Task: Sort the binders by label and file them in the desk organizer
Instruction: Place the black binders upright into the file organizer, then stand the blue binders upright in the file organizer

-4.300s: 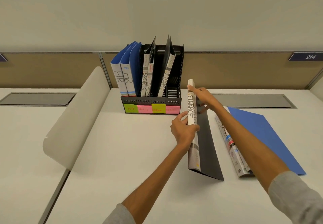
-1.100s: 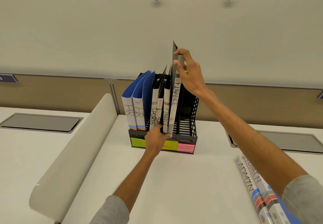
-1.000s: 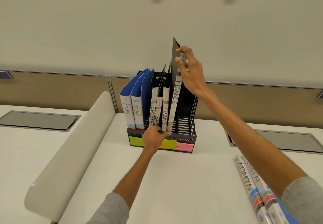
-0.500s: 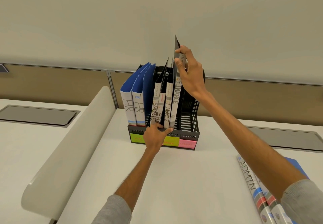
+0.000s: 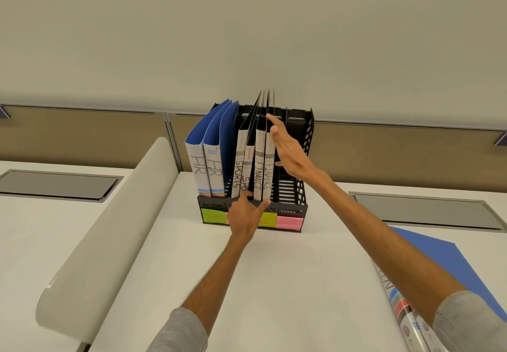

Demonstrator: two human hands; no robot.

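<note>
A black mesh desk organizer point(image 5: 307, 143) stands at the back of the desk. It holds two blue HR binders point(image 5: 208, 170), two SPORTS binders point(image 5: 239, 170) and two FINANCE binders side by side, the left one point(image 5: 258, 172) and the right one point(image 5: 269, 172). My right hand point(image 5: 290, 157) lies with straight fingers against the right side of the right FINANCE binder. My left hand point(image 5: 244, 217) touches the bottom ends of the SPORTS and FINANCE spines with spread fingers. More binders point(image 5: 397, 302) with a blue cover point(image 5: 444, 264) lie flat at the right.
Green point(image 5: 214, 216) and pink point(image 5: 289, 222) sticky labels mark the organizer's front; my left hand covers others. The rightmost slot holds nothing. A curved white divider point(image 5: 109, 228) runs along the left. Grey hatches point(image 5: 55, 184) point(image 5: 428, 209) sit in the desk on both sides.
The FINANCE binder that my right hand held by its top has gone down into the slot beside the other FINANCE binder. My right hand has let go and now rests flat against it.
</note>
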